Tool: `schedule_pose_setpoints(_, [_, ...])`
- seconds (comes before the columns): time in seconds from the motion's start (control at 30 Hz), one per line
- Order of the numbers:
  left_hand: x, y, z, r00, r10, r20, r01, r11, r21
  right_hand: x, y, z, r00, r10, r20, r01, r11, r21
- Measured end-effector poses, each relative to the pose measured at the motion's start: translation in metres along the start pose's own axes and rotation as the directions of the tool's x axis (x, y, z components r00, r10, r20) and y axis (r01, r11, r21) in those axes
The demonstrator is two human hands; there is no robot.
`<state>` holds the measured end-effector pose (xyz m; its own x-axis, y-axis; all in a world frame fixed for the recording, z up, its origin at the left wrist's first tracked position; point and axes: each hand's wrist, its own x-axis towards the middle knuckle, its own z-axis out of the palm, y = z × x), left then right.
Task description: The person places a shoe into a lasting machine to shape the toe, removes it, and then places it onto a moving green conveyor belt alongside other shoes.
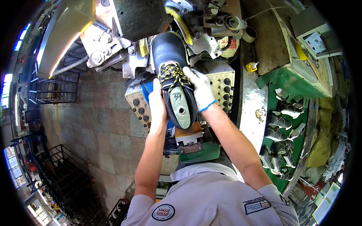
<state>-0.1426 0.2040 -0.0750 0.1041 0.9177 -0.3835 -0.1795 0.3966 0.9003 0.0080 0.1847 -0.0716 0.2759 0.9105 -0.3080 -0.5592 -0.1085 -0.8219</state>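
Note:
A black shoe upper [169, 51] is stretched over a grey-green last [180, 107], its toe pointing away from me into the machine. Yellow-and-black laces [173, 74] are tied across its front. My left hand [157, 102] lies closed along the left side of the shoe near the heel; its fingertips are partly hidden. On the other side, my right hand [201, 88], in a white glove with a blue cuff, grips the shoe beside the laces. The toe sits between metal jaws with yellow pads [180, 24], under a dark metal block [141, 19].
Knobbed control panels [222, 84] flank the shoe. Below it is a green plate [200, 152] on the machine. To the right, several shoe uppers [279, 145] lie on a green conveyor next to a pale metal ledge [253, 109]. A lit lamp housing [62, 41] hangs at upper left; dark racks [71, 165] stand beyond.

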Motion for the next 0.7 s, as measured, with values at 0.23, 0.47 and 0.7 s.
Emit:
schedule_pose_setpoints(0.23, [-0.014, 0.018, 0.006, 0.948, -0.288, 0.133, 0.313, 0.917, -0.246, -0.007, 0.008, 0.007, 0.996, -0.008, -0.090, 0.011, 0.999, 0.043])
schedule_pose_setpoints(0.47, [-0.005, -0.012, 0.005, 0.973, -0.157, 0.171, 0.212, 0.902, -0.376, -0.007, 0.017, 0.003, 0.985, -0.104, -0.139, 0.086, 0.988, -0.129])
schedule_pose_setpoints(0.7, [0.020, -0.055, -0.016, 0.885, 0.292, 0.364, -0.206, 0.944, -0.256, -0.003, 0.050, -0.007, 0.982, -0.137, -0.129, 0.104, 0.966, -0.235])
